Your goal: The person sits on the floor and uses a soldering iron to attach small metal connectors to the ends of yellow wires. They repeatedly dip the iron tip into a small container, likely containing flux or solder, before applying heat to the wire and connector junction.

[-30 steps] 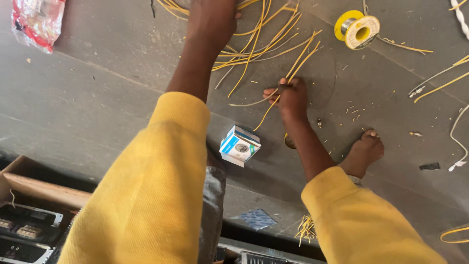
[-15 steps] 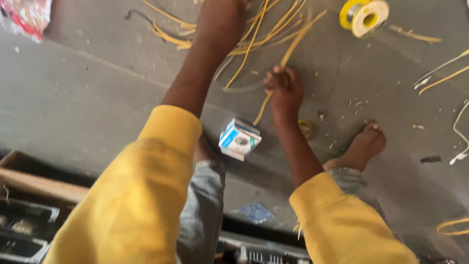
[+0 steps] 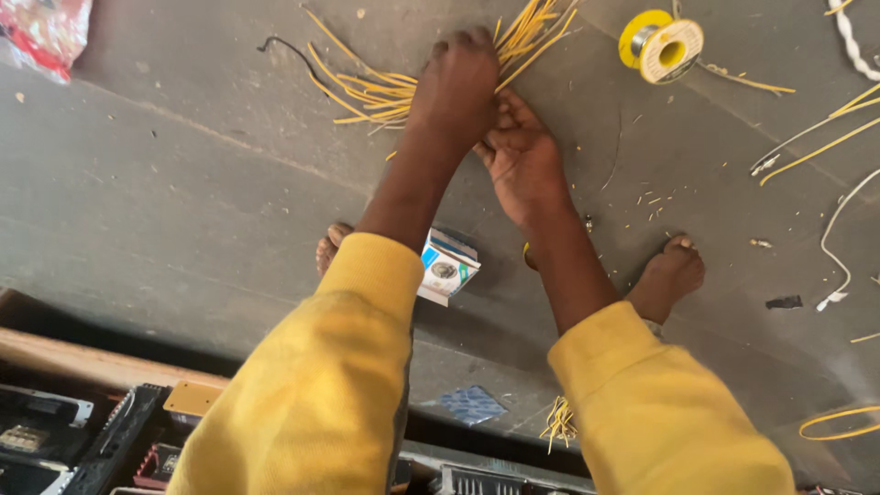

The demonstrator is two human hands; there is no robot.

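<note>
Person crouched over a grey floor, both arms in yellow sleeves reaching down. Left hand point(image 3: 456, 87) is pressed palm-down on a bundle of yellow wires point(image 3: 385, 92), fingers curled over it, gripping the strands where they bunch. Right hand point(image 3: 520, 151) sits just beside it & slightly nearer the body, touching the left one, fingers pinched round the same strands from below. Loose wire ends fan out to the left of the left hand, more poke out past its knuckles toward the top.

Farther out & to the right of the right hand: a yellow spool point(image 3: 662, 44) w/ thin wire wound on it, lying on its side. Under the wrists, btwn the forearms, a small white-and-blue box point(image 3: 446, 268) on the floor. Bare foot point(image 3: 671, 272) right of the right forearm; toes of the other foot peek out left of the left forearm. More yellow & white wire scraps well off to the right. Red-and-white bag point(image 3: 41, 32) far left of the left hand.
</note>
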